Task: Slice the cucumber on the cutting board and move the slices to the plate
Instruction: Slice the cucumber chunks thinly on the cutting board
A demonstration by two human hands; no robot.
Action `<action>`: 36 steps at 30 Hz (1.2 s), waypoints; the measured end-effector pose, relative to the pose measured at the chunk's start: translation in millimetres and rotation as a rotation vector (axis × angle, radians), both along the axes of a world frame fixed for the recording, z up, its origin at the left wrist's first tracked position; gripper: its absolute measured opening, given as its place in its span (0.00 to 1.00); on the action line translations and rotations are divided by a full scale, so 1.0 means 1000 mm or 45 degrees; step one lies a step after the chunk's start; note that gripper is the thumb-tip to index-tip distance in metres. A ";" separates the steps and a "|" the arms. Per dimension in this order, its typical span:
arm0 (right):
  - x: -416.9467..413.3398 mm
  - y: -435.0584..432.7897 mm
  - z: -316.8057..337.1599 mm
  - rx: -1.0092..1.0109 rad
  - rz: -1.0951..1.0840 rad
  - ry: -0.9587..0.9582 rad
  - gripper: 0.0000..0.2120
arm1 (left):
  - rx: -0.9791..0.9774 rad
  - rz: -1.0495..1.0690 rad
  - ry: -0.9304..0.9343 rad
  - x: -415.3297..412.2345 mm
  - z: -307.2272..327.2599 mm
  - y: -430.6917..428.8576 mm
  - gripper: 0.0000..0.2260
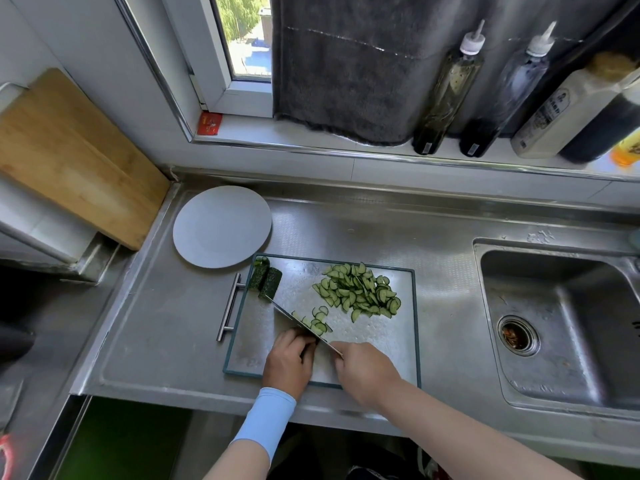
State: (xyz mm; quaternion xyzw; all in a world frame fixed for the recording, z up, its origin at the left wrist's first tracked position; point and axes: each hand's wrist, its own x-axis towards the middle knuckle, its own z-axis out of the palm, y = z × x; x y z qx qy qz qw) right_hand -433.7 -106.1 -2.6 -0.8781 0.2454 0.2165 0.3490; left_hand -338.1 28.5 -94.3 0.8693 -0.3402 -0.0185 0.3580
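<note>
Steel everywhere in the head view: a stainless counter runs from a wooden board leaning at far left to a sink at right. On the counter lies the cutting board, a metal-faced slab with a dark rim and a bar handle on its left edge.

Right hand is wrapped closed around the grip of a knife; the blade runs up and left across the board, its tip near the uncut cucumber. Left hand, with a pale blue sleeve on the forearm, sits curled just left of the blade, fingertips pressed down on the piece being cut. That piece is mostly hidden under the fingers, so how tightly it is held cannot be told.

Two uncut cucumber pieces, dark-skinned, lie side by side at the board's far-left corner. A small run of fresh slices sits just right of the blade. A bigger heap of half-moon slices lies toward the board's far-right part, apart from the small run.

The plate, white and round, sits on the counter just beyond the board's far-left corner, nothing on it.

On the window ledge above: a dark towel hanging, and several bottles in a row to its right
</note>
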 end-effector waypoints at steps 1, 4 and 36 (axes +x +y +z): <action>0.000 0.000 0.000 -0.005 0.005 0.001 0.09 | 0.001 0.008 -0.002 0.000 0.000 0.000 0.09; -0.004 0.001 0.002 -0.024 0.000 0.009 0.10 | 0.007 0.016 0.004 0.000 0.000 0.001 0.09; -0.013 -0.001 0.001 -0.011 0.005 0.011 0.10 | 0.000 0.049 0.059 -0.001 -0.002 0.001 0.09</action>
